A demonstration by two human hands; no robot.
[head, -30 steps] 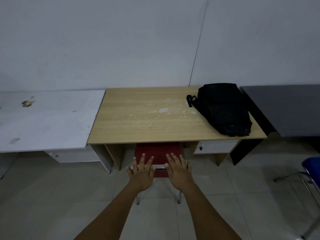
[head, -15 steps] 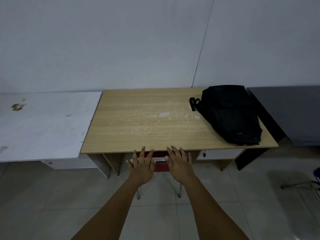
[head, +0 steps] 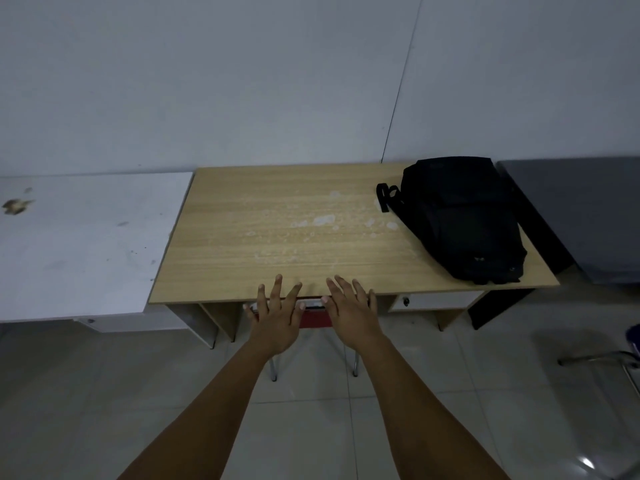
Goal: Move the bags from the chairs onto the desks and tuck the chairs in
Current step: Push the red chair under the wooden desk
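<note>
A black backpack point(head: 460, 220) lies flat on the right end of the wooden desk point(head: 277, 237). A red chair point(head: 313, 318) stands under the desk's front edge, with only the top of its backrest and two metal legs showing. My left hand point(head: 275, 315) and my right hand point(head: 351, 308) lie side by side on the backrest with fingers straight and spread, their tips reaching over the desk's front edge.
A stained white desk point(head: 79, 244) adjoins on the left and a grey desk point(head: 588, 216) on the right. A blue chair point(head: 633, 341) with metal legs shows at the right edge. Tiled floor lies in front, a white wall behind.
The red chair has slid further under the wooden desk with both flat hands on its backrest. Less of the red seat shows, and the view has come closer to the desk.
</note>
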